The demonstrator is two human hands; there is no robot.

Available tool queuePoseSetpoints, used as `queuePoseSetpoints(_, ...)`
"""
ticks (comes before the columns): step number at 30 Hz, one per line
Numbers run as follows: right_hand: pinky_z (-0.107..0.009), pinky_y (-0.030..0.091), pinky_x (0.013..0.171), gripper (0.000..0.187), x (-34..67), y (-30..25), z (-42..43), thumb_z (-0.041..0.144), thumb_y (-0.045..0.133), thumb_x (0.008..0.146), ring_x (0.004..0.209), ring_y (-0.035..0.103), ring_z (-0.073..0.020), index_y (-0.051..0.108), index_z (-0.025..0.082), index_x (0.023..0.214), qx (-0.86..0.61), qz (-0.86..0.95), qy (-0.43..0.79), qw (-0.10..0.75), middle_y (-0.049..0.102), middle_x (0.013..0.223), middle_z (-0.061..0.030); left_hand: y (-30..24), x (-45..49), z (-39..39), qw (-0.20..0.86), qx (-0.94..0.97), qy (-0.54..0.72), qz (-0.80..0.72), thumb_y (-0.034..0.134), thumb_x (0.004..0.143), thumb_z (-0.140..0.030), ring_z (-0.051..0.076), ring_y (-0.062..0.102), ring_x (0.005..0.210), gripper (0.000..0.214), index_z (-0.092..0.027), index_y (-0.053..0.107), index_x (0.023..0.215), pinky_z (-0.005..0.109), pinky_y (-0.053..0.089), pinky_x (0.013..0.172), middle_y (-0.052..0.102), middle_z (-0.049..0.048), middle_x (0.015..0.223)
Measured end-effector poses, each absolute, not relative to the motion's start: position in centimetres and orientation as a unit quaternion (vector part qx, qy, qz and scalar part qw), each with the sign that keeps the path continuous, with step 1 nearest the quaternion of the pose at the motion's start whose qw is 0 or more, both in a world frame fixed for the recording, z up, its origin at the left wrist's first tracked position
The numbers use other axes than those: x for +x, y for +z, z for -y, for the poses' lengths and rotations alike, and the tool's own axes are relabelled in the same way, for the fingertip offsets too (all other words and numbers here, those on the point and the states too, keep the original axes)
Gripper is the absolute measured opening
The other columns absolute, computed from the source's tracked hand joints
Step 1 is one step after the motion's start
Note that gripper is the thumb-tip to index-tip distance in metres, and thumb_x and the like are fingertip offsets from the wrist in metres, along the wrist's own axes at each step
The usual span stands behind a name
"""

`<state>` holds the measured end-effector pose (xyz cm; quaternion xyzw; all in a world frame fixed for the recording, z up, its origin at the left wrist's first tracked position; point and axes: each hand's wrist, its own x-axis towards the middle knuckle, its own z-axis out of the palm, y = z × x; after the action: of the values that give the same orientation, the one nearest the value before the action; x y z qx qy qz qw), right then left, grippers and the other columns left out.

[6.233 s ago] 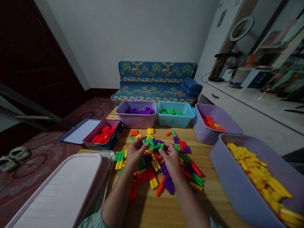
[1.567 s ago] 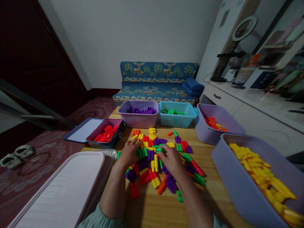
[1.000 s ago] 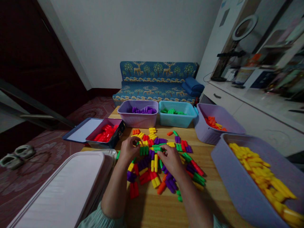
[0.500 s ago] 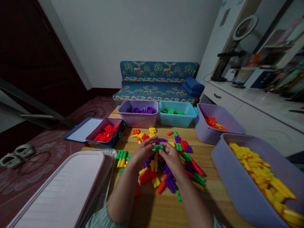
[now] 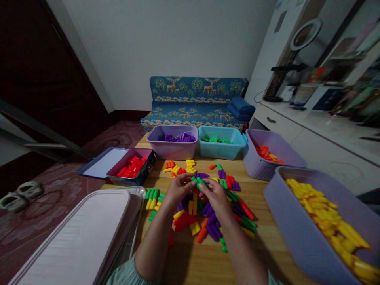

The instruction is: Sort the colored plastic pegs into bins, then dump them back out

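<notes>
Just above the middle of the wooden table (image 5: 190, 263), my left hand (image 5: 178, 192) and my right hand (image 5: 216, 194) meet with thumbs and fingers closed on green bullet-shaped toy blocks (image 5: 198, 182). Two green blocks seem to lie side by side between the fingertips; whether they are joined I cannot tell. Under and around the hands spreads a loose pile of similar blocks, among them purple blocks (image 5: 213, 227), red blocks (image 5: 181, 221), an orange block (image 5: 202, 234) and yellow blocks (image 5: 195, 228). My forearms and hands hide part of the pile.
Along the back stand a lilac bin (image 5: 172, 150) of purple blocks and a turquoise bin (image 5: 221, 150) of green ones. At right, lilac bins hold orange (image 5: 252, 168) and yellow (image 5: 285, 213) blocks. A hinged tin (image 5: 145, 168) with red blocks and stacked lids (image 5: 80, 233) occupy the left.
The green blocks have turned between my fingers, from lying nearly level to a slant, and more of them shows. My hands have shifted only slightly.
</notes>
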<state>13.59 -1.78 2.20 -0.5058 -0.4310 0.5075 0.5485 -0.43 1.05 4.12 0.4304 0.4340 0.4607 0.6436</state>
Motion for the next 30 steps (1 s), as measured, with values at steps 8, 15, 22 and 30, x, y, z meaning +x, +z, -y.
queuePoseSetpoints(8,-0.021,0.046,0.046,0.04,13.66,2.7,1.95,0.05,0.075,0.064,0.052,0.058,-0.0121,0.066,0.016,0.083,-0.49,0.429,0.522,0.551,0.065,0.066,-0.0001,4.2,-0.47,-0.91,0.627,0.446,0.453,-0.45,0.083,0.045,-0.055,0.009,0.056,0.053,0.062,-0.014,0.056,0.082,0.02,0.047,0.048,0.06,-0.0033,0.064)
queuePoseSetpoints(15,-0.021,0.05,0.048,0.043,13.5,2.49,1.81,0.05,0.074,0.067,0.052,0.061,-0.012,0.064,0.015,0.089,-0.473,0.384,0.545,0.576,0.067,0.067,-0.0014,4.3,-0.46,-0.85,0.617,0.45,0.455,-0.459,0.083,0.048,-0.053,0.008,0.053,0.052,0.055,-0.014,0.054,0.074,0.019,0.045,0.049,0.056,-0.0044,0.059)
queuePoseSetpoints(22,-0.022,0.045,0.041,0.046,13.39,2.39,1.76,0.053,0.071,0.068,0.044,0.06,-0.0135,0.058,0.017,0.095,-0.49,0.392,0.523,0.576,0.069,0.065,-0.0015,4.56,-0.25,-0.68,0.635,0.453,0.438,-0.448,0.084,0.048,-0.051,0.008,0.053,0.051,0.053,-0.013,0.057,0.074,0.02,0.046,0.052,0.059,-0.0031,0.058)
queuePoseSetpoints(30,-0.027,0.047,0.052,0.037,13.5,2.27,1.78,0.053,0.067,0.072,0.057,0.064,-0.0186,0.06,0.018,0.083,-0.5,0.458,0.476,0.56,0.069,0.068,-0.0029,4.64,-0.32,-0.44,0.638,0.467,0.433,-0.433,0.085,0.048,-0.047,0.007,0.052,0.047,0.049,-0.014,0.057,0.07,0.02,0.044,0.048,0.058,-0.0035,0.057)
